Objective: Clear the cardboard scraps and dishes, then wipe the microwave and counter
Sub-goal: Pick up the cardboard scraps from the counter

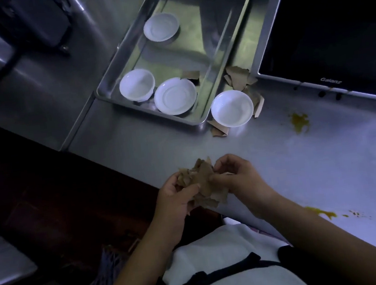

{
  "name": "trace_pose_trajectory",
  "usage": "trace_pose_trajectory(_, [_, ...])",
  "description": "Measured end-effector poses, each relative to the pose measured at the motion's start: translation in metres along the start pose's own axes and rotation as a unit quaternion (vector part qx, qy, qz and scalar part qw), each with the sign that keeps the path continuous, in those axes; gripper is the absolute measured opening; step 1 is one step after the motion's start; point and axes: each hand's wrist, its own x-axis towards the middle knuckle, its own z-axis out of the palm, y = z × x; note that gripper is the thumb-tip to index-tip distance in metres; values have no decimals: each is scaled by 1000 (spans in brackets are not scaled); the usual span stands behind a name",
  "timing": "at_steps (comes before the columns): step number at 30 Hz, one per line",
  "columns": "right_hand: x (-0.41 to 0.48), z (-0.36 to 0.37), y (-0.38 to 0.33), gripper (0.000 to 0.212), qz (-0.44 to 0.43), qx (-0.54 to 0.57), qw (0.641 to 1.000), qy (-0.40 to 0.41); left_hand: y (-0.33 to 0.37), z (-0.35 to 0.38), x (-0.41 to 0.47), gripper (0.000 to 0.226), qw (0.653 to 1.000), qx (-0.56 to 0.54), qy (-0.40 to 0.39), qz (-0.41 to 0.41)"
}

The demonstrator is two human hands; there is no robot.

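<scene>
Cardboard scraps, brown and torn into ragged pieces, sit bunched between both our hands just above the near edge of the grey steel counter, well on our side of the shallow rectangular steel tray. Our left hand cups the bundle from below with its thumb laid across the front. Our right hand pinches the bundle's other side with curled fingers.

More loose brown cardboard pieces lie on the counter against the tray's right long side, between the tray and the silver microwave with its dark glass door. A few more stick out from under a round white bowl that stands on the counter just outside the tray's near right corner. One small brown piece lies inside the tray, just beyond a white saucer at the tray's near end. A second white bowl stands close against that saucer's left side, and a far white saucer rests toward the tray's far end.

We see a yellow-orange smear on the counter right of the tray's near corner, before the microwave. A second yellow smear lies much nearer to us than the tray, beside our right forearm.
</scene>
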Motion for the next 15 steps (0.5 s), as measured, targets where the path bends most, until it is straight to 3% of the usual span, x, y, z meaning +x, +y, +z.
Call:
trace_pose_trajectory(2, [8,5,4,9,-17,-27,999,43,3,-9,4,26,999,-8,43,-1])
trace_pose_trajectory(4, [18,0,8,11,-60,-184,975,111,7,-18,9,27,998,-17,67,0])
trace_pose_trajectory(6, [31,-9,11,33,-105,-420,894,116,10,-28,13,25,997,-35,74,0])
trace_pose_trajectory(8, [46,-15,11,51,-96,-558,822,59,11,-34,16,24,996,-42,74,-6])
trace_pose_trajectory(11, [71,-18,16,64,-86,-626,775,9,11,-38,20,22,997,-37,69,-13])
trace_pose_trajectory(15, [101,-12,17,68,-92,-642,762,11,10,-39,24,20,997,-48,55,-10])
